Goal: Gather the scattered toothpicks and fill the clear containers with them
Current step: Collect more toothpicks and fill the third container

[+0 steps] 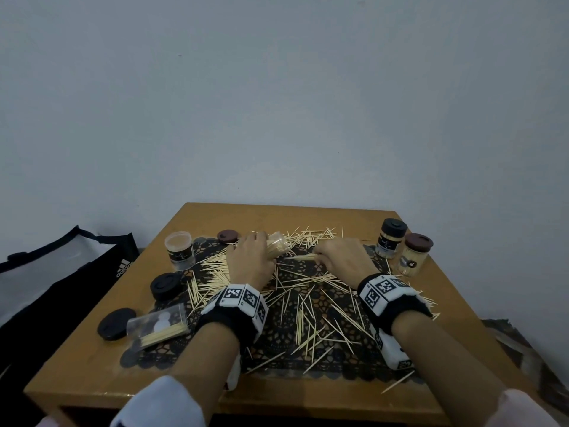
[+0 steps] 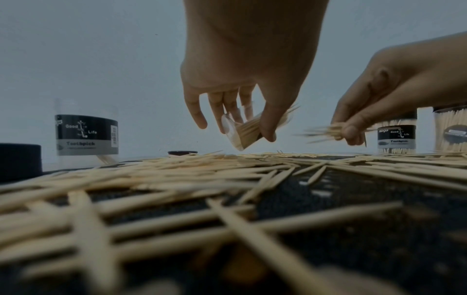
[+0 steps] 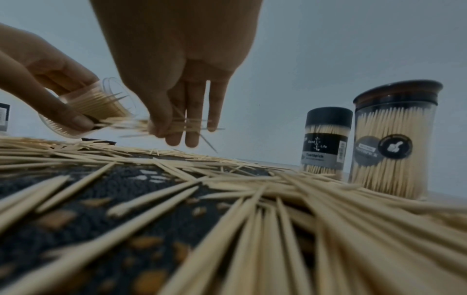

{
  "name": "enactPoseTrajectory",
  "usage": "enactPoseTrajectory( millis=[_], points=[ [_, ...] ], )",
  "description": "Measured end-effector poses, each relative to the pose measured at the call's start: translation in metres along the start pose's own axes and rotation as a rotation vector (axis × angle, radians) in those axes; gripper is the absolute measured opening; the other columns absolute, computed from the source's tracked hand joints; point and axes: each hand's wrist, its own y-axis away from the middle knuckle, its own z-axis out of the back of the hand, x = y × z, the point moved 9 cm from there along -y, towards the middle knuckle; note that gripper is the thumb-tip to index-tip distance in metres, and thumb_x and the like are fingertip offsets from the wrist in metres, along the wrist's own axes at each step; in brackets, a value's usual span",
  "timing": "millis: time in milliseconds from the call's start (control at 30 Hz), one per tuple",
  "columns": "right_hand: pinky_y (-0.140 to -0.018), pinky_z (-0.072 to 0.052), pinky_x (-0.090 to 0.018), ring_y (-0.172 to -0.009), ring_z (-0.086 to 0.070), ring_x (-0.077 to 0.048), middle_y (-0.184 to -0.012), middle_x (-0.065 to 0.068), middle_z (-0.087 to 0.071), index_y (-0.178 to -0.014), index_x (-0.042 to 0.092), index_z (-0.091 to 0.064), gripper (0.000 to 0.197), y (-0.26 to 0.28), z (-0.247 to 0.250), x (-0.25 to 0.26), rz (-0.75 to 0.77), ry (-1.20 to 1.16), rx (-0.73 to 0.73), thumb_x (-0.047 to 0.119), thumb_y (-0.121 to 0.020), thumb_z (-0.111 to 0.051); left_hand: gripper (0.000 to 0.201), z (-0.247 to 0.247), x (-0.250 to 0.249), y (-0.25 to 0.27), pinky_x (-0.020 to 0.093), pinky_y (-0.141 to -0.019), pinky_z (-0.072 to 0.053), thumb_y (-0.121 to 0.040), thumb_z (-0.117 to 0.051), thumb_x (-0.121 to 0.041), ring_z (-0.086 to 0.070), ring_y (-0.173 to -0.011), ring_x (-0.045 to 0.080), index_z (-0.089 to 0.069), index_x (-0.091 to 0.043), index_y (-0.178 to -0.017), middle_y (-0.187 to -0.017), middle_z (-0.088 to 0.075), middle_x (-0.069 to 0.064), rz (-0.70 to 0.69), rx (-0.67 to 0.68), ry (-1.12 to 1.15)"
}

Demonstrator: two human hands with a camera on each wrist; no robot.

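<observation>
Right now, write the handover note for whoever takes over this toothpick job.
Left hand grips a tilted clear container, partly filled.
Right hand pinches a bundle of toothpicks near its mouth.
Done: two capped jars stand full at far right.
Left: an open jar at far left holds almost none; many scattered toothpicks cover the mat; loose lids lie at left.

A wooden bench stands against a pale wall. A dark lace mat covers its middle, reaching close to the near edge. On the floor off the bench's left edge lies a black bag with a white logo. Off the right edge, near the front corner, lies patterned cloth.
</observation>
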Motion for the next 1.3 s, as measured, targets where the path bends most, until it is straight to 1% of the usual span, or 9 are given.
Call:
enactPoseTrajectory(
  millis=[67, 167, 333, 600, 800, 933, 1067, 1167, 1300],
  points=[
    [-0.060, -0.053, -0.027, -0.061, -0.054, -0.011, -0.067, 0.004, -0.060, -0.080, 0.016, -0.068, 0.011, 0.000, 0.011, -0.001, -0.030, 0.035, -0.134, 0.017, -0.091, -0.066, 0.050, -0.001, 0.002, 0.000, 0.040, -0.103, -0.037, -0.088, -0.064, -0.027, -0.049, -0.122, 0.021, -0.046, -0.018, -0.134, -0.131, -0.055, 0.002, 0.011, 0.008, -0.007],
    [-0.046, -0.046, -0.021, -0.047, -0.045, -0.007, -0.054, 0.006, -0.058, -0.068, 0.016, -0.069, 0.017, 0.001, 0.019, -0.003, -0.071, 0.037, -0.235, 0.006, -0.072, -0.082, 0.048, -0.002, -0.001, 0.000, 0.040, -0.105, -0.036, -0.088, -0.064, -0.025, -0.048, -0.124, 0.021, -0.046, -0.018, -0.133, -0.133, -0.054, 0.001, -0.021, 0.018, 0.002],
    [-0.044, -0.043, -0.022, -0.046, -0.048, -0.010, -0.053, 0.007, -0.055, -0.067, 0.019, -0.067, 0.020, -0.001, 0.017, 0.001, -0.047, 0.079, -0.227, 0.008, -0.068, -0.085, 0.054, -0.011, -0.021, 0.001, 0.042, -0.107, -0.037, -0.087, -0.069, -0.034, -0.051, -0.122, 0.017, -0.045, -0.022, -0.133, -0.133, -0.055, -0.004, -0.172, 0.114, 0.108],
    [-0.054, -0.052, -0.028, -0.058, -0.058, -0.013, -0.065, 0.003, -0.063, -0.076, 0.015, -0.073, 0.022, 0.002, 0.026, 0.019, 0.102, 0.049, -0.305, 0.006, -0.062, -0.087, 0.056, -0.010, -0.037, 0.006, 0.035, -0.099, -0.044, -0.087, -0.067, -0.044, -0.056, -0.113, 0.017, -0.047, -0.019, -0.134, -0.129, -0.060, -0.002, -0.283, 0.159, 0.212],
    [-0.049, -0.047, -0.023, -0.055, -0.060, -0.014, -0.070, 0.000, -0.068, -0.098, 0.011, -0.074, 0.035, 0.006, 0.035, 0.017, 0.113, -0.077, -0.377, -0.001, -0.066, -0.082, 0.056, -0.008, -0.040, 0.008, 0.028, -0.091, -0.045, -0.087, -0.066, -0.043, -0.057, -0.109, 0.016, -0.047, -0.017, -0.133, -0.126, -0.060, -0.001, -0.293, 0.179, 0.241],
    [-0.058, -0.056, -0.028, -0.066, -0.066, -0.017, -0.081, -0.004, -0.071, -0.114, 0.007, -0.065, 0.034, 0.004, 0.030, 0.012, 0.066, -0.153, -0.320, 0.007, -0.080, -0.072, 0.060, -0.005, -0.045, 0.011, 0.025, -0.092, -0.040, -0.088, -0.067, -0.038, -0.055, -0.115, 0.016, -0.044, -0.015, -0.138, -0.132, -0.058, 0.000, -0.318, 0.188, 0.307],
    [-0.057, -0.045, -0.024, -0.063, -0.053, -0.013, -0.081, -0.003, -0.066, -0.101, 0.008, -0.060, 0.015, 0.003, 0.028, 0.007, 0.012, -0.177, -0.277, 0.013, -0.088, -0.065, 0.059, -0.006, -0.046, 0.012, 0.024, -0.094, -0.038, -0.087, -0.068, -0.036, -0.054, -0.116, 0.016, -0.045, -0.015, -0.137, -0.134, -0.056, 0.000, -0.325, 0.209, 0.332],
    [-0.060, -0.048, -0.029, -0.066, -0.053, -0.014, -0.081, 0.000, -0.063, -0.090, 0.011, -0.059, 0.005, 0.002, 0.026, 0.002, 0.006, -0.202, -0.280, 0.012, -0.089, -0.064, 0.057, -0.007, -0.047, 0.013, 0.024, -0.091, -0.039, -0.087, -0.069, -0.036, -0.054, -0.112, 0.015, -0.046, -0.016, -0.135, -0.130, -0.058, 0.000, -0.328, 0.227, 0.333],
    [-0.068, -0.043, -0.020, -0.072, -0.051, -0.009, -0.091, -0.001, -0.061, -0.090, 0.008, -0.065, 0.003, 0.000, 0.023, 0.000, 0.023, -0.257, -0.287, 0.007, -0.087, -0.064, 0.056, -0.008, -0.046, 0.012, 0.027, -0.091, -0.044, -0.086, -0.069, -0.037, -0.056, -0.110, 0.016, -0.047, -0.016, -0.134, -0.128, -0.059, 0.000, -0.315, 0.235, 0.344]
  ],
)
